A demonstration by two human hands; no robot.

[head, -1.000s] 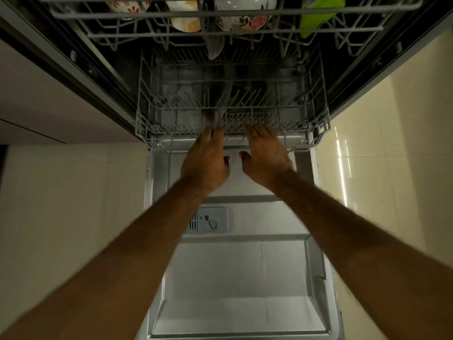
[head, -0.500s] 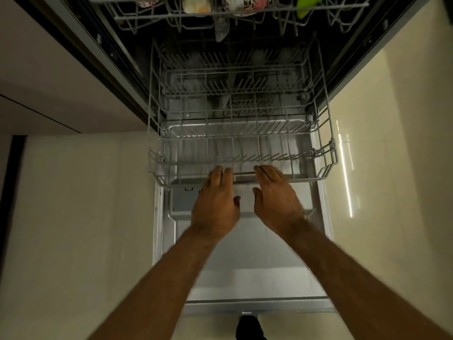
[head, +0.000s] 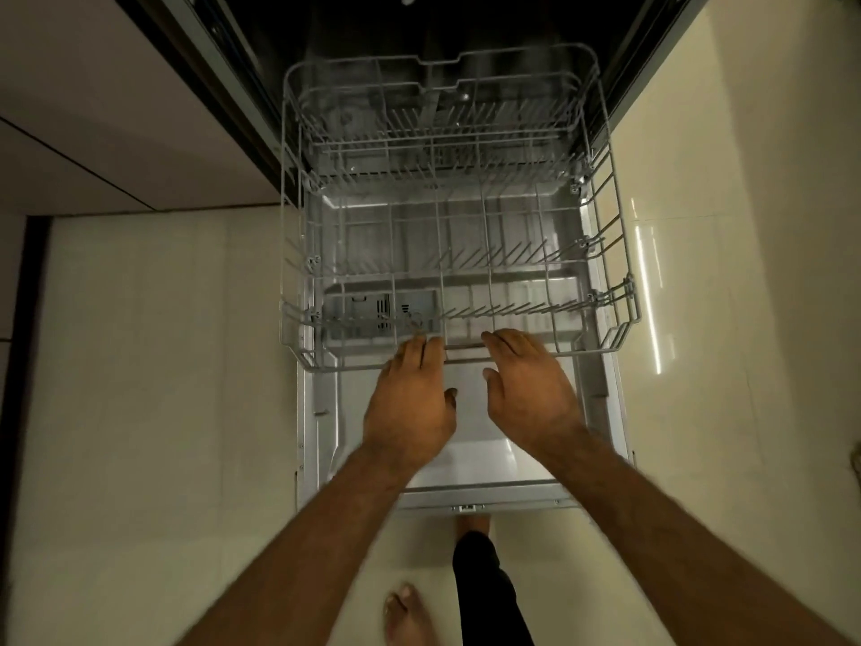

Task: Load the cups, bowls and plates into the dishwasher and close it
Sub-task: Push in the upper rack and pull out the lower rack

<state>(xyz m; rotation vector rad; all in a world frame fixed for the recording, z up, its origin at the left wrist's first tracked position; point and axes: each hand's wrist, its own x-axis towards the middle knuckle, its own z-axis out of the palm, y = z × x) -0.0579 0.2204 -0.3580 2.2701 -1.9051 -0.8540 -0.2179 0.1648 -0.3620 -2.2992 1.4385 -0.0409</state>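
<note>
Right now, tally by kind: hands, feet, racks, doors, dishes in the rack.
Hands: 2, left hand, right hand
Feet: 2, near foot, far foot
Lower rack: 1
Open door: 1
Dishes in the rack: 0
Total: 6

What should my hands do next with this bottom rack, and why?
Probably let go and start loading. The lower rack sits pulled out over the open door, its tines are empty, and the left hand and right hand both grip its front rail.
</note>
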